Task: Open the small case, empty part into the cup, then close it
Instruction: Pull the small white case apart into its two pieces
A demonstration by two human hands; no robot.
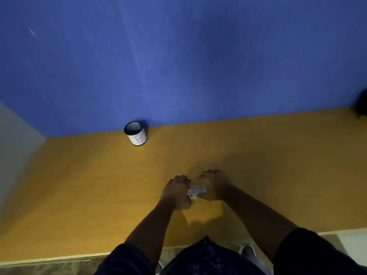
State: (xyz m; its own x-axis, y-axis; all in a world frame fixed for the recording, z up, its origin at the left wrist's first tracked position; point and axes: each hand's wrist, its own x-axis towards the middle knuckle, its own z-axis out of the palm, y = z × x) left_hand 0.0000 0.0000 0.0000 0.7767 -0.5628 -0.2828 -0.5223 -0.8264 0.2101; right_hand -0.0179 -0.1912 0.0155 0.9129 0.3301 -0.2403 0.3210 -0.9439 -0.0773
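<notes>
A small pale grey case (196,191) is held between both my hands above the middle of the yellow-brown table (79,185). My left hand (177,191) grips its left end and my right hand (215,185) grips its right end. Fingers hide most of the case, so I cannot tell whether its lid is open. The cup (136,133), dark with a white label marked "B", stands upright at the back of the table against the blue wall, well to the left of and beyond my hands.
The blue wall (178,56) runs along the table's far edge and a grey panel (15,139) closes the left side. A dark object (361,105) sits at the far right. The table's front edge (59,258) lies just below my arms.
</notes>
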